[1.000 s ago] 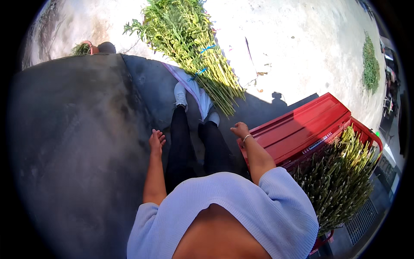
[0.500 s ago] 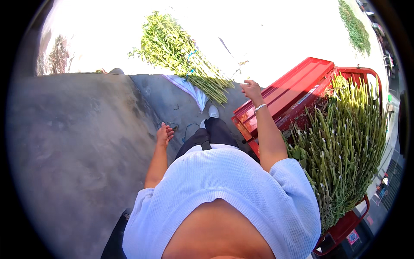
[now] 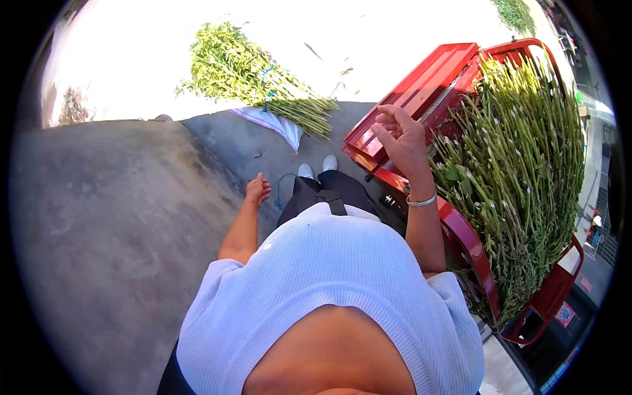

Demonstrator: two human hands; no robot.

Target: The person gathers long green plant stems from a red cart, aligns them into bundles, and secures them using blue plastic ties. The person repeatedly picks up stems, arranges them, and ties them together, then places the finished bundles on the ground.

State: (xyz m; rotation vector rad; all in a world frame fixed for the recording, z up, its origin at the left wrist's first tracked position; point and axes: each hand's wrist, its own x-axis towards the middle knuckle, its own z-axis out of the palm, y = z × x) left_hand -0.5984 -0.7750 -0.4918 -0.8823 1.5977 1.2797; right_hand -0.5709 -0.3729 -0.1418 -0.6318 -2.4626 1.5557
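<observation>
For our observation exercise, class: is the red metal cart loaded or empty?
Loaded: long green stalks fill much of the red metal cart.

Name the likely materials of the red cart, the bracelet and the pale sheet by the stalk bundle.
Red cart: likely painted metal, glossy, with ridged panels and curved rails.
Bracelet: probably polished metal, judging by its silvery shine.
Pale sheet: perhaps plastic or fabric, seemingly matte; it folds, but no weave shows.
</observation>
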